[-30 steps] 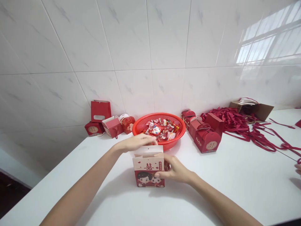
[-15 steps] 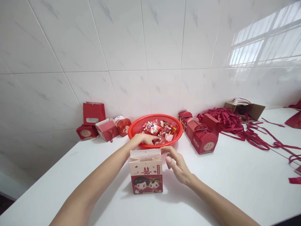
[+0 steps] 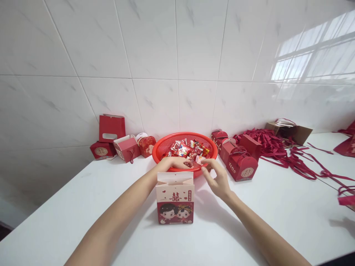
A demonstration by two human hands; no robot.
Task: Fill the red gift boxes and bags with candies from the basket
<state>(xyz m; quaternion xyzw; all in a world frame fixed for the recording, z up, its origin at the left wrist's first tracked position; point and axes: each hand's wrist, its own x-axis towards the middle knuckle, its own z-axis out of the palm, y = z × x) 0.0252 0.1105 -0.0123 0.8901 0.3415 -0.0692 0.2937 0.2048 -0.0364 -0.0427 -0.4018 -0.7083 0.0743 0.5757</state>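
Observation:
A red plastic basket (image 3: pixel 160 142) holds wrapped candies (image 3: pixel 183 150) against the tiled wall. My left hand (image 3: pixel 179 163) reaches over its near rim, fingers bent at the candies; whether they grip one is too small to tell. At the basket's front right edge is my right hand (image 3: pixel 217 178), its thumb and fingers apart and nothing visible between them. In front of the basket a paper box (image 3: pixel 175 207) with two cartoon figures stands upright, its top open, touched by neither hand.
Red boxes (image 3: pixel 112 127) are grouped left of the basket. More red boxes (image 3: pixel 241 166) stand to its right, beside a heap of dark red ribbons (image 3: pixel 263 142) and a brown carton (image 3: pixel 302 133). Loose ribbons trail across the right side of the white table (image 3: pixel 83 199).
My right hand has moved away from the paper box, up and right to the basket's edge. My left hand is still at the candies. The camera view has shifted slightly.

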